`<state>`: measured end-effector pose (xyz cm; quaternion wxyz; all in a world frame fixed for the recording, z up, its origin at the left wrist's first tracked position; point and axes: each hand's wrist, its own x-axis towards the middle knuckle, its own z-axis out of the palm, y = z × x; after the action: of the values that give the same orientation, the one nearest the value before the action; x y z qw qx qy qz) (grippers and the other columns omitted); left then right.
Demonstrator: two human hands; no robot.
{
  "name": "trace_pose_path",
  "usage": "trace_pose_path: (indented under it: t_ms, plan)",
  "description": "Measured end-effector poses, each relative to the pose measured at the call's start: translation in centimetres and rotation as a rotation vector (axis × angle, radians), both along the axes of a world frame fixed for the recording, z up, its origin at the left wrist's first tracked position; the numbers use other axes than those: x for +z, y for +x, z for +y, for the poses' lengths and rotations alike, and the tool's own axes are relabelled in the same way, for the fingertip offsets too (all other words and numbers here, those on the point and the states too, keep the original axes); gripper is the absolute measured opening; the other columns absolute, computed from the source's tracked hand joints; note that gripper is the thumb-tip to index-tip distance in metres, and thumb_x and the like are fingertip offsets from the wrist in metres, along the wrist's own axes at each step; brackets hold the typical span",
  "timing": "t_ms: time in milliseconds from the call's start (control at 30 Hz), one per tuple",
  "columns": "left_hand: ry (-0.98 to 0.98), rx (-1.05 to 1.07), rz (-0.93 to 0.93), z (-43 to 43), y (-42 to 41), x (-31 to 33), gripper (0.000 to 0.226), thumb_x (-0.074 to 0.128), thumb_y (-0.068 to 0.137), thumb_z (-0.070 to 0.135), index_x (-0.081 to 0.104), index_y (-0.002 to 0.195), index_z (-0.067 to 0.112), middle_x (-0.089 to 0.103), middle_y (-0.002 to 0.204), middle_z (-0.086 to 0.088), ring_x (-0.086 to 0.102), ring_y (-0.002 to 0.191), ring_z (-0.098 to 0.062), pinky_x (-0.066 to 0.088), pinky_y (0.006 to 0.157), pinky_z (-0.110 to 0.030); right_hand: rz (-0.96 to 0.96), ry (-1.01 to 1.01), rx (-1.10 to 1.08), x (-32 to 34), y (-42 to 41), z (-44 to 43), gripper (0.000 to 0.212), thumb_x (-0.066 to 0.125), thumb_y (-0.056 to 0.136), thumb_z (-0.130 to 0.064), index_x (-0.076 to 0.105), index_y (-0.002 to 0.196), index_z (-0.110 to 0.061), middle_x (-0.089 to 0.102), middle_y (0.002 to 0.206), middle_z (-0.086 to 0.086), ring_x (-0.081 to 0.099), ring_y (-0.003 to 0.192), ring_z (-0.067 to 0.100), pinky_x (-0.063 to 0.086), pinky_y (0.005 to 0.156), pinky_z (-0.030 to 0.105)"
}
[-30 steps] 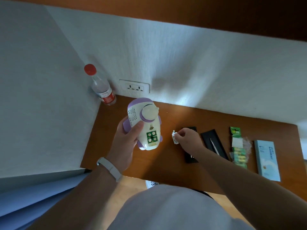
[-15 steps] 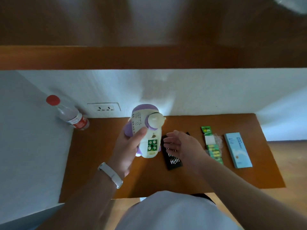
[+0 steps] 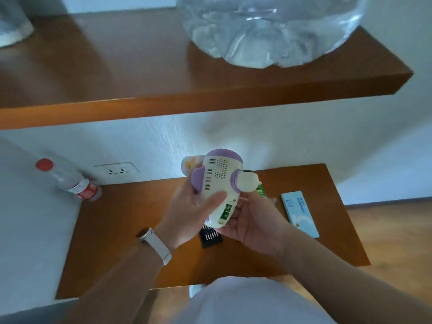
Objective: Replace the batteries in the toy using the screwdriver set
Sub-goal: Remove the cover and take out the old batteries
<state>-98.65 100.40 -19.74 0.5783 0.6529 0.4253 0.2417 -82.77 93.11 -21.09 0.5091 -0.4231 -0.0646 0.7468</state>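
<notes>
The white and purple toy is held up above the wooden table, tilted, with its speaker holes facing me. Its battery compartment is uncovered and shows green batteries. My left hand grips the toy's body from the left, thumb across its front. My right hand cups the toy's lower right side, fingers against the edge by the compartment. The black screwdriver set lies open on the table beneath the toy, mostly hidden. A green battery pack peeks out behind my right hand.
A light blue box lies on the table's right part. A water bottle with a red cap leans in the left corner by a wall socket. A wooden shelf overhangs, carrying a large clear water jug.
My right hand left the screwdriver set and came up onto the toy. The toy rose and turned in my left hand. The view tilted upward, revealing the shelf and jug.
</notes>
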Motion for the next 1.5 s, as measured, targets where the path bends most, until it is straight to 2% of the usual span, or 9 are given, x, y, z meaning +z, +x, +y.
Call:
trace_pose_path:
  t_ms: [200, 300, 433, 600, 767, 900, 1033, 1333, 1500]
  plan:
    - [0.156, -0.070, 0.147, -2.0, 3.2, 2.0, 0.054, 0.062, 0.077, 0.066, 0.032, 0.120, 0.079, 0.063, 0.114, 0.041, 0.062, 0.103, 0.015, 0.052, 0.070, -0.007, 0.101, 0.051, -0.010, 0.4, 3.6, -2.1, 0.044, 0.052, 0.100, -0.046, 0.073, 0.118, -0.011, 0.068, 0.121, 0.017, 0.067, 0.110, 0.034, 0.056, 0.090, 0.043]
    - [0.209, -0.047, 0.172, -2.7, 4.8, 2.3, 0.063, 0.062, 0.074, 0.069, 0.032, 0.130, 0.072, 0.065, 0.114, 0.038, 0.063, 0.103, 0.012, 0.054, 0.067, -0.010, 0.124, 0.072, -0.006, 0.2, 4.9, -2.8, 0.041, 0.055, 0.099, -0.043, 0.071, 0.120, -0.012, 0.067, 0.122, 0.017, 0.067, 0.111, 0.034, 0.052, 0.096, 0.045]
    - [0.241, -0.027, 0.205, -3.3, 6.7, 2.1, 0.079, 0.064, 0.072, 0.069, 0.041, 0.144, 0.045, 0.071, 0.113, 0.026, 0.067, 0.099, 0.007, 0.055, 0.065, -0.013, 0.157, 0.077, -0.008, -0.1, 6.5, -3.2, 0.036, 0.059, 0.097, -0.039, 0.071, 0.121, -0.015, 0.068, 0.122, 0.016, 0.067, 0.111, 0.034, 0.052, 0.095, 0.046]
    - [0.301, 0.007, 0.299, -3.5, 8.6, 2.9, 0.087, 0.062, 0.068, 0.071, 0.036, 0.148, 0.047, 0.069, 0.116, 0.024, 0.067, 0.103, 0.002, 0.056, 0.070, -0.014, 0.192, 0.080, -0.012, -0.1, 8.2, -3.6, 0.043, 0.066, 0.092, -0.041, 0.070, 0.122, -0.010, 0.068, 0.123, 0.016, 0.068, 0.111, 0.032, 0.054, 0.093, 0.044]
    - [0.540, 0.014, 0.517, -4.3, 10.9, 4.1, 0.094, 0.053, 0.069, 0.078, 0.029, 0.153, 0.042, 0.063, 0.118, 0.017, 0.063, 0.102, -0.011, 0.056, 0.093, -0.046, 0.247, 0.078, -0.067, -0.5, 9.3, -4.3, 0.041, 0.070, 0.087, -0.042, 0.074, 0.115, -0.013, 0.072, 0.117, 0.012, 0.071, 0.106, 0.028, 0.056, 0.090, 0.044]
    - [0.804, 0.022, 0.646, -5.0, 12.2, 4.3, 0.094, 0.046, 0.074, 0.081, 0.031, 0.152, 0.031, 0.065, 0.108, 0.006, 0.052, 0.086, -0.010, 0.039, 0.088, -0.032, 0.289, 0.049, -0.140, -0.8, 9.6, -4.6, 0.034, 0.061, 0.094, -0.041, 0.078, 0.107, -0.015, 0.072, 0.117, 0.011, 0.072, 0.103, 0.028, 0.057, 0.089, 0.045]
    - [0.968, 0.033, 0.722, -5.2, 13.0, 4.2, 0.090, 0.047, 0.078, 0.081, 0.036, 0.148, 0.028, 0.068, 0.102, 0.002, 0.064, 0.085, -0.018, 0.038, 0.081, -0.034, 0.333, 0.012, -0.212, -0.5, 9.7, -4.4, 0.029, 0.055, 0.100, -0.033, 0.078, 0.105, -0.016, 0.073, 0.117, 0.008, 0.071, 0.105, 0.029, 0.059, 0.084, 0.046]
    - [1.033, 0.085, 0.781, -4.2, 12.7, 3.8, 0.087, 0.041, 0.081, 0.085, 0.038, 0.145, 0.025, 0.068, 0.094, 0.002, 0.065, 0.079, -0.020, 0.050, 0.078, -0.040, 0.430, -0.081, -0.188, -0.3, 9.8, -4.3, 0.021, 0.059, 0.096, -0.009, 0.064, 0.114, 0.000, 0.070, 0.115, 0.021, 0.067, 0.112, 0.036, 0.055, 0.092, 0.055]
    - [0.959, 0.108, 0.794, -3.4, 11.7, 3.8, 0.088, 0.046, 0.080, 0.081, 0.034, 0.148, 0.028, 0.066, 0.096, 0.004, 0.065, 0.085, -0.020, 0.051, 0.082, -0.044, 0.381, -0.141, -0.175, -0.5, 9.7, -3.8, 0.016, 0.060, 0.095, -0.007, 0.064, 0.108, 0.002, 0.073, 0.105, 0.024, 0.071, 0.102, 0.039, 0.061, 0.076, 0.049]
